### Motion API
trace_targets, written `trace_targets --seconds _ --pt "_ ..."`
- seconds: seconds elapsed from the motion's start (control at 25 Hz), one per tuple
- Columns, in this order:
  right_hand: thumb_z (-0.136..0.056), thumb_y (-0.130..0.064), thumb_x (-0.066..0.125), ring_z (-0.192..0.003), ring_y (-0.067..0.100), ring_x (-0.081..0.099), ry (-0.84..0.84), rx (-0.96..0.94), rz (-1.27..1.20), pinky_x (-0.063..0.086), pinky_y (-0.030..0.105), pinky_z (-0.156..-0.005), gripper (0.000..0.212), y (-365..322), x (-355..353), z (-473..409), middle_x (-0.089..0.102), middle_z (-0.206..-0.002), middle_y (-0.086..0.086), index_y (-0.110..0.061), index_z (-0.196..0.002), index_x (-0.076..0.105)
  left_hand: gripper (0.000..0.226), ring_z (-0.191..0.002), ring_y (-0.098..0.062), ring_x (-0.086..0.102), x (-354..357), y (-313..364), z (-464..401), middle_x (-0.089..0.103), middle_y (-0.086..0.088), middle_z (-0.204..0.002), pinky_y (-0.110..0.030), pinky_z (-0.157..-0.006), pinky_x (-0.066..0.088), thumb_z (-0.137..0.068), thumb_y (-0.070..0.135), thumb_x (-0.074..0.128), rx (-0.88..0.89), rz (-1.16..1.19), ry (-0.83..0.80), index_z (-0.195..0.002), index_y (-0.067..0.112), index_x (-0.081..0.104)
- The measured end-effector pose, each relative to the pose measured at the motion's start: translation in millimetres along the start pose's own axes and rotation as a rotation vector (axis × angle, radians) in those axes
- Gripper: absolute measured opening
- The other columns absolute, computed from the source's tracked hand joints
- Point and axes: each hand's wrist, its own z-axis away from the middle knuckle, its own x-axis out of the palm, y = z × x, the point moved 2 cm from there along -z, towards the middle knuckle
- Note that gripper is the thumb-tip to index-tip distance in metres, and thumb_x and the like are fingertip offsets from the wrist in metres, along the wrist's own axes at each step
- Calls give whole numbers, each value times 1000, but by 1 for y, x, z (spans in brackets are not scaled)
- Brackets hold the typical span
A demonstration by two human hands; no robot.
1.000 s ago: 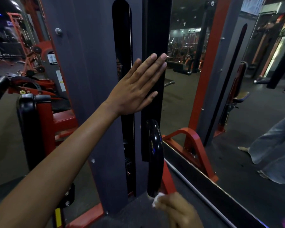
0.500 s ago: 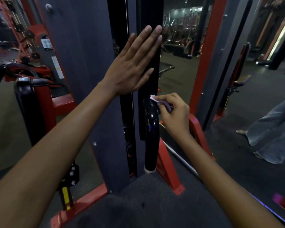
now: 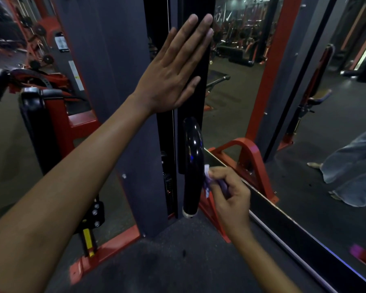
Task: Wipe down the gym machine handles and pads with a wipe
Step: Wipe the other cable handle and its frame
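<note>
1. Two bare hands are being used. The left hand (image 3: 173, 75) is being pressed flat, fingers straight, against the tall dark upright column (image 3: 195, 85) of the gym machine, and nothing is being gripped by it.
2. One crumpled white-and-purple wipe (image 3: 207, 181) is being pinched in the curled fingers of the right hand (image 3: 228, 191) and is being held against the right edge of the glossy black rounded handle (image 3: 191, 166), towards its lower half.
3. One handle is being wiped; its white-capped lower end (image 3: 188, 212) is judged as yet to be reached. Even pressure is being advised, with the wipe wrapped round the curve so that the hidden far side is being covered too.
4. One red steel base frame (image 3: 249, 163) is standing just beside the wiping hand; knuckle contact is being flagged as a risk.
5. One black pad on a red bracket (image 3: 37, 125), at the left, is being listed as pending.
</note>
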Motion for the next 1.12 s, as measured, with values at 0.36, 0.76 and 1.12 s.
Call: trace_targets --seconds 0.36,0.76,1.12 --pt "-77 15 60 -75 5 63 -138 138 191 48 15 -65 24 54 -1 55 65 -85 -9 -7 -82 66 58 -138 -43 21 1 0 0 28 -30 -148 -45 -117 12 -97 26 37 -3 0 15 -143 -8 24" --pt "-85 2 61 -94 15 68 25 42 -37 54 29 -84 23 -13 2 -111 71 -96 1 -14 -100 69 58 -139 -41 21 4 6 -4 28 -28 -149 -48 -116 17 -98 26 37 -6 39 19 -144 -7 24" --pt "-83 5 63 -88 15 66 7 107 -190 53 31 -81 15 -12 4 -85 69 -89 5 -9 -88 69 57 -138 -42 19 7 7 -5 29 -31 -147 -50 -116 18 -97 25 37 -10 78 44 -142 -9 25"
